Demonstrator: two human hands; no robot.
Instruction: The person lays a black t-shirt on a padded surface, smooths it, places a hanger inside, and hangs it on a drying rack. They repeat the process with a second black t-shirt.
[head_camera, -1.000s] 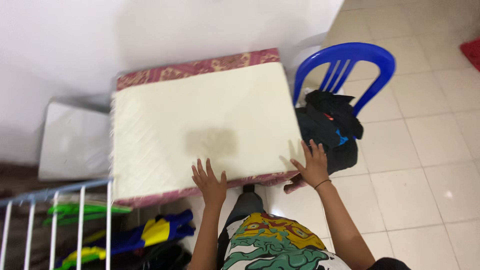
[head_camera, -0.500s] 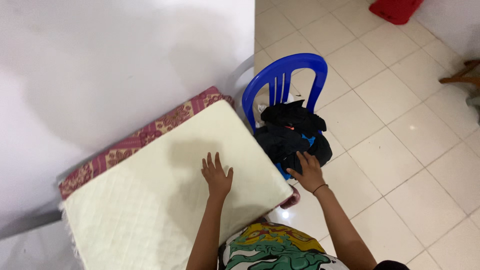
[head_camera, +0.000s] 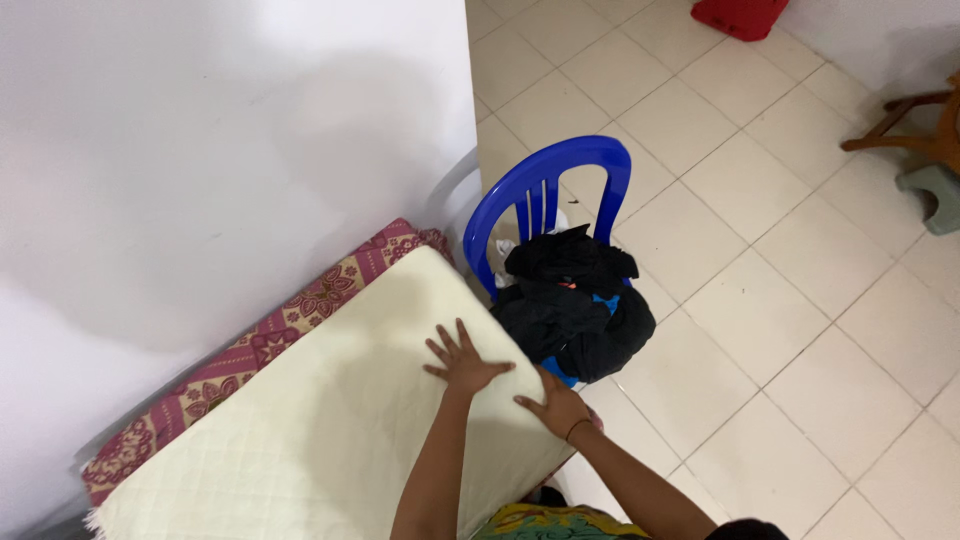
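The left hand (head_camera: 462, 362) lies flat with fingers spread wide on the cream quilted cloth (head_camera: 330, 440), palm down and holding nothing, near the cloth's corner at about 1 o'clock from the pad's middle. The right hand (head_camera: 556, 408) sits just beside it at roughly 4 o'clock, resting at the cloth's near edge with fingers loosely extended; whether it pinches the edge cannot be told from this view. The cloth covers a padded surface whose maroon patterned border (head_camera: 270, 340) shows along the side against the white wall (head_camera: 220, 150), running from 8 o'clock up to 1 o'clock of the cloth. At about 2 o'clock from the hands stands a blue plastic chair (head_camera: 545, 185), its slatted back upright, and on its seat lies a heap of black clothes (head_camera: 570, 310) with a small patch of blue fabric showing at its lower part; the heap is near the right hand but apart from it. The cream tiled floor (head_camera: 800, 330) spreads to 3 o'clock. Far off at 12 to 1 o'clock is a red object (head_camera: 738, 16) at the frame's top edge, and at 2 o'clock a wooden piece of furniture (head_camera: 915, 125) near the right edge
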